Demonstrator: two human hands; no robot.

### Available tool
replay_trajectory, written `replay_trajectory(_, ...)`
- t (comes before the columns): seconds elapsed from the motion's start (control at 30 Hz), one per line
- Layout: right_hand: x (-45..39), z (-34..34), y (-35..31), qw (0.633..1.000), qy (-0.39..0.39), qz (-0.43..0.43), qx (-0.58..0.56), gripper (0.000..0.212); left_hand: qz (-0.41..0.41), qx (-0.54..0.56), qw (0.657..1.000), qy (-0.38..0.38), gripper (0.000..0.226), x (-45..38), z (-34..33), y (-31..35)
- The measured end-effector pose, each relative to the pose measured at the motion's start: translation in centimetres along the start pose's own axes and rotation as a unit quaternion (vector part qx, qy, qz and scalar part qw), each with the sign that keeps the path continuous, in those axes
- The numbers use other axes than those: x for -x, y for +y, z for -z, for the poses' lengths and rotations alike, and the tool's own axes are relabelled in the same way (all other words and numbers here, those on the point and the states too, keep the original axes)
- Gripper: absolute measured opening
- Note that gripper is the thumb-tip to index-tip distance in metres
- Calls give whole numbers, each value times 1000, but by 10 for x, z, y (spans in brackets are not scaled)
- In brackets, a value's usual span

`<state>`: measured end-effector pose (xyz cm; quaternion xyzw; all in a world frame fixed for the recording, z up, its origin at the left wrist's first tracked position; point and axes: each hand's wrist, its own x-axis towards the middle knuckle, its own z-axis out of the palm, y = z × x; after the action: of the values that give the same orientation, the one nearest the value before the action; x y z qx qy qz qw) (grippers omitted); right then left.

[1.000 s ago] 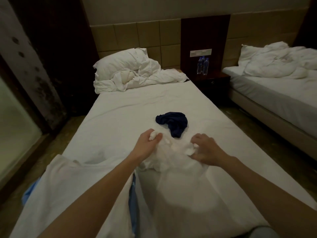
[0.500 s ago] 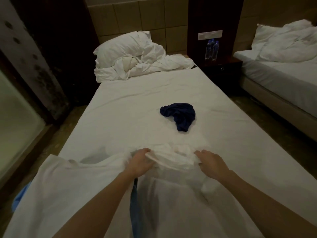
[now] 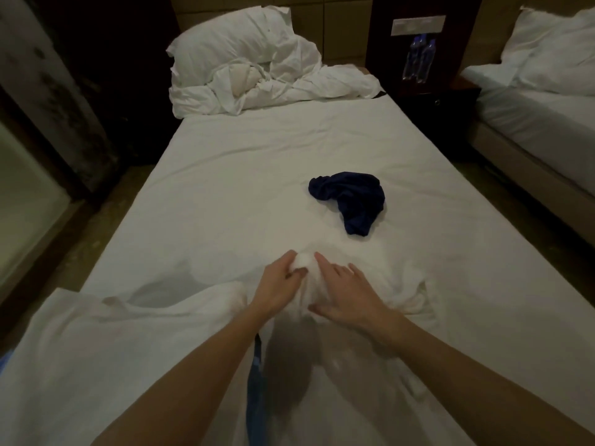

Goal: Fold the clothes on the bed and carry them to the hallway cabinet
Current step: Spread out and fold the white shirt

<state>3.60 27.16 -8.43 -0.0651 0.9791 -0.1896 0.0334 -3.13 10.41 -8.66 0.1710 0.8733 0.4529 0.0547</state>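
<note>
White sheeting covers the bed (image 3: 225,194) that fills most of the view, in a dim room. Nearest the camera, a white garment (image 3: 370,349) lies spread over the foot of the bed, with a strip of blue cloth (image 3: 256,397) showing at a gap beside it. Both forearms reach forward onto this garment. The left hand (image 3: 278,286) pinches a bunched fold of the white fabric, fingers curled around it, while the right hand (image 3: 346,296) lies just beside it, fingers straight and slightly apart, pressing flat on the cloth. Beyond the hands, a crumpled dark blue garment (image 3: 352,201) sits apart from them near the middle of the mattress. At the far end, a pillow (image 3: 231,40) rests on a rumpled duvet (image 3: 273,88). To the right stand two water bottles (image 3: 418,61) on a dark nightstand (image 3: 434,98), then a second bed (image 3: 541,114).
</note>
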Motion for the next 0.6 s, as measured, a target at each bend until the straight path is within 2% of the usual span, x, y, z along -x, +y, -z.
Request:
replay_trajectory(0.07, -9, 4, -16, 992, 25, -35, -119, 66, -39, 30, 999, -8, 18, 4, 8, 15)
replay_trajectory(0.13, -9, 14, -17, 985, 80, -23, -153, 35, -48, 2, 998, -34, 37, 8, 20, 19)
replay_trajectory(0.17, -7, 21, -15, 980, 107, -16, -165, 28, -31, -33, 997, -57, 48, 11, 28, 18)
replay_trajectory(0.23, 3, 39, -12, 969, 151, -12, -193, 24, 21, -127, 987, -93, 61, 17, 44, 16)
replay_trajectory(0.3, 17, 60, -15, 958, 181, -8, -220, 24, 30, -241, 965, -103, 56, 25, 51, 17)
replay_trajectory(0.37, 33, 77, -19, 946, 202, -18, -251, 25, 42, -260, 961, -85, 46, 36, 55, 26)
replay_trajectory(0.4, 42, 85, -19, 939, 211, -28, -270, 20, 60, -204, 974, -77, 43, 40, 56, 33)
replay_trajectory(0.47, 58, 98, -15, 919, 241, -56, -308, 16, 93, -5, 994, -63, 37, 48, 59, 48)
replay_trajectory(0.53, 72, 111, -10, 907, 266, -88, -315, 26, 95, 148, 984, -30, 31, 59, 67, 67)
replay_trajectory(0.6, 83, 120, -5, 904, 261, -125, -315, 31, 67, 229, 971, -28, 29, 67, 74, 89)
